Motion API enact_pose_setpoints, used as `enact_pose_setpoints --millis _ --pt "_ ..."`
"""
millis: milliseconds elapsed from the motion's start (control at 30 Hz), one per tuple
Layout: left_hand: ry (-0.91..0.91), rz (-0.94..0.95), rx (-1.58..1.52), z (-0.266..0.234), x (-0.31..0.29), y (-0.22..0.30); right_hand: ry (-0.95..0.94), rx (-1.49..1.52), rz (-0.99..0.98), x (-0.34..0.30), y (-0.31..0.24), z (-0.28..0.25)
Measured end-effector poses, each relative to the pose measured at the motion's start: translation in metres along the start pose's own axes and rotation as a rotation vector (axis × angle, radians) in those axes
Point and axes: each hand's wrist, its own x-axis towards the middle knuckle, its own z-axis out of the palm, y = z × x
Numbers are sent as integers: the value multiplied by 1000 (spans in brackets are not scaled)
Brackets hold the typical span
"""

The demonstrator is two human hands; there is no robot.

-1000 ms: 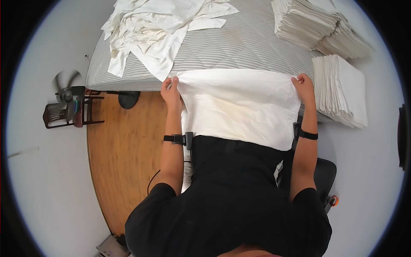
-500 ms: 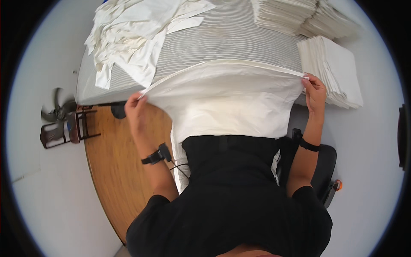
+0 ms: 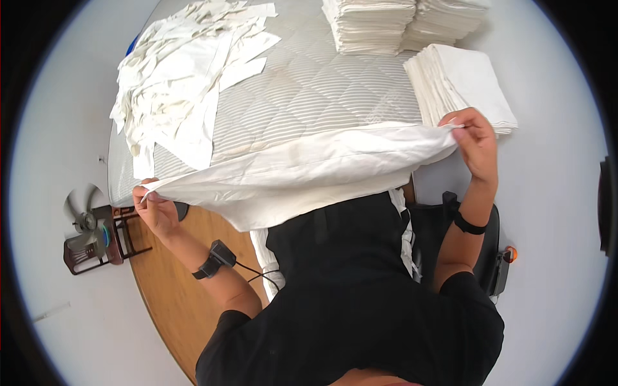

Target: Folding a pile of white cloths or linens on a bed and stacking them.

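Observation:
A wide white cloth is stretched crosswise in front of me, over my lap and the near edge of the quilted mattress. Its left corner is pinched in my left hand, fingers closed, out past the mattress edge. At the other end my right hand grips the right corner between thumb and fingers, close to a folded stack of white cloths. Between the hands the cloth sags in long creases, its lower edge hanging toward my lap.
A loose heap of white cloths lies on the mattress at far left. Tall white stacks stand at far right. To the left are a fan and a wooden chair; a black seat is at my right.
My left hand has moved outward to the left and nearer to me, pulling the cloth wider and tauter. The cloth now lies slanted and narrower, and my view has shifted.

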Motion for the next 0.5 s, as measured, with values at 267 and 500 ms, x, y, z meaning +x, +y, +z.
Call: enact_pose_setpoints --millis 267,500 --pt "110 -20 8 2 5 -9 -441 -63 222 -4 14 4" --pt "169 -79 22 -10 -1 -16 -333 -51 105 -7 52 -5"
